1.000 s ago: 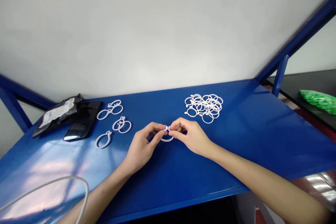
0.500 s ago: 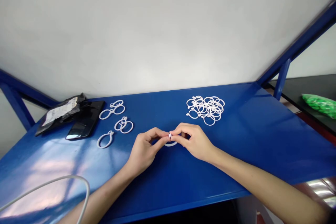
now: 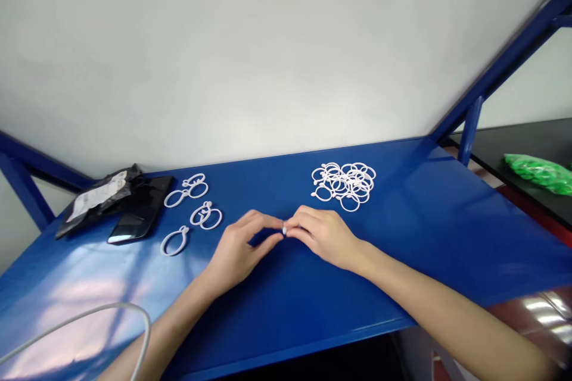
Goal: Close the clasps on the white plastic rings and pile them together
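Above the middle of the blue table, my right hand (image 3: 325, 237) pinches a white curtain ring (image 3: 285, 230) between thumb and fingertips. Only its small knob shows, and the rest is hidden by the hand. My left hand (image 3: 243, 247) is close against that knob, index finger and thumb parted, with the index tip seeming to touch it. Beyond my right hand lies a pile of white curtain rings (image 3: 350, 202). To the left of my left hand, several more white rings are spread out, among them a single ring (image 3: 162, 246) and an overlapping pair (image 3: 214, 225).
A black phone (image 3: 134, 223) and a black plastic package (image 3: 96, 197) lie at the table's left. A pale cable (image 3: 89, 311) curves across the near left. Blue frame bars (image 3: 471, 128) rise at both sides. A green-filled bag (image 3: 536, 172) sits on a dark surface at right.
My left thumb and index finger have parted from their pinch on the ring. The ring's loop, visible below the fingers before, is now hidden. The view has shifted slightly.
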`<state>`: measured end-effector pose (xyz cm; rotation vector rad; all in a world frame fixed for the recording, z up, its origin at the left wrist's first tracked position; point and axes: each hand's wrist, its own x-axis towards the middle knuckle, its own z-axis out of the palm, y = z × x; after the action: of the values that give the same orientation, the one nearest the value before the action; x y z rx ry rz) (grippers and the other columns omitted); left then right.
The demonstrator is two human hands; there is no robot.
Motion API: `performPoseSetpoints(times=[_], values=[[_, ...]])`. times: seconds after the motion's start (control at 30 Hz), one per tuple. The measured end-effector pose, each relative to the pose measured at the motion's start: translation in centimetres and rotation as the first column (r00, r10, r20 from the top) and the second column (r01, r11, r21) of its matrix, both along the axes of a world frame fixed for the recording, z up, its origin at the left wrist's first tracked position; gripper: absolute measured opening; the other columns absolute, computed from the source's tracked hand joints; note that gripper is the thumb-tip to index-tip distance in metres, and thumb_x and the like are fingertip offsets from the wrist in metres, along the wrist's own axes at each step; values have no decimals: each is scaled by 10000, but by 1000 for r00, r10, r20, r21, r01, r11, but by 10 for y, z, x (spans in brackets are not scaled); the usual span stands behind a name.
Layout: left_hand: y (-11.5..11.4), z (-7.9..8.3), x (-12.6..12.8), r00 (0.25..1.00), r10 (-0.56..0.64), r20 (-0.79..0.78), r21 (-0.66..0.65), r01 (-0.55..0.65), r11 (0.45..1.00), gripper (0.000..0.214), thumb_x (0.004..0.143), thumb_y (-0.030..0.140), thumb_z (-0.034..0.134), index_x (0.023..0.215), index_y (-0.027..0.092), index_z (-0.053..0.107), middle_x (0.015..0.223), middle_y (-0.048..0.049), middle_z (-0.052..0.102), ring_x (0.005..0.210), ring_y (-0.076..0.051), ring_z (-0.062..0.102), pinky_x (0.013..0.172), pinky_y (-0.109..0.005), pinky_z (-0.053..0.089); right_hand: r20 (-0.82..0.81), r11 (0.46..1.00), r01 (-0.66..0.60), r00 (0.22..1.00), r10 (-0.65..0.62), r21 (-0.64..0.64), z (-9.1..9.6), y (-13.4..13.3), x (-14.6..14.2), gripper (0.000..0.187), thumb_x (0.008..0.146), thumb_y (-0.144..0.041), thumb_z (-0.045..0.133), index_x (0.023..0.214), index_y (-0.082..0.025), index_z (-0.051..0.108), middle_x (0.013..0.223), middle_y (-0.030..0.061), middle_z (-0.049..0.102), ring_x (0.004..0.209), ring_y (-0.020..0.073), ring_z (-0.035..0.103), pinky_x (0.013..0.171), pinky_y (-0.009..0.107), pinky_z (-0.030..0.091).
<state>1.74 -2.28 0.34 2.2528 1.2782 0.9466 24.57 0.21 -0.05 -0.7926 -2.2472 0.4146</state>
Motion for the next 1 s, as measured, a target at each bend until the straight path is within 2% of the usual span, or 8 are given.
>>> performPoseSetpoints(times=[0.07,0.13,0.2,0.3,0.57,0.8,0.9,1.0], values=[[11,2,-13,971,170,-168,198,-136,971,207,989,339,591,1113,219,707,1061,-65,761,1012,-241,677,930,-367,532,49,986,129,990,-135,106,1,14,10,196,1056,-303,537,1052,-198,702,1009,51,755,873,179,703,776,299,543],[24,2,-31,866,397,-303,335,-293,896,312,993,365,553,1202,169,677,1164,-125,731,1094,-308,646,1010,-451,492,60,929,314,942,-331,196,3,31,26,188,1051,-278,540,1038,-205,712,1012,61,762,939,217,683,819,336,528],[35,-1,-52,740,514,-434,351,-387,853,433,971,399,548,1284,113,638,1249,-185,683,1157,-381,609,1018,-511,477,74,836,487,852,-518,252,5,48,46,171,1034,-261,557,1036,-206,720,993,71,765,914,249,644,772,357,507],[47,-6,-78,639,504,-581,226,-468,854,482,943,429,533,1257,84,655,1197,-213,694,1141,-430,612,977,-540,492,105,729,630,733,-672,267,2,68,70,136,991,-244,609,1016,-181,727,987,90,770,919,289,585,754,380,477],[57,-2,-97,759,410,-506,21,-464,885,329,906,298,453,1083,177,702,1038,-94,778,974,-273,723,906,-368,548,255,679,694,630,-734,240,-5,74,76,208,986,-312,578,940,-189,740,956,104,770,934,313,557,778,406,415],[57,13,-126,808,378,-452,-51,-447,893,398,797,234,434,1055,211,736,1146,-82,782,1100,-277,718,994,-357,539,261,629,700,572,-777,337,2,65,69,273,978,-345,583,1050,-144,753,1022,151,738,986,341,542,784,424,416],[58,9,-130,807,310,-502,-84,-403,911,334,780,311,491,965,212,751,1093,-105,789,1054,-314,721,963,-391,547,214,618,695,583,-784,368,5,59,62,293,978,-357,589,1096,-141,749,1063,157,722,1011,349,532,800,437,417],[58,6,-125,790,296,-537,-93,-404,910,328,829,413,496,920,213,740,1008,-109,791,954,-319,723,886,-398,544,187,657,654,640,-745,377,7,51,51,295,988,-361,582,1125,-152,739,1067,148,713,1007,336,532,833,442,428]])
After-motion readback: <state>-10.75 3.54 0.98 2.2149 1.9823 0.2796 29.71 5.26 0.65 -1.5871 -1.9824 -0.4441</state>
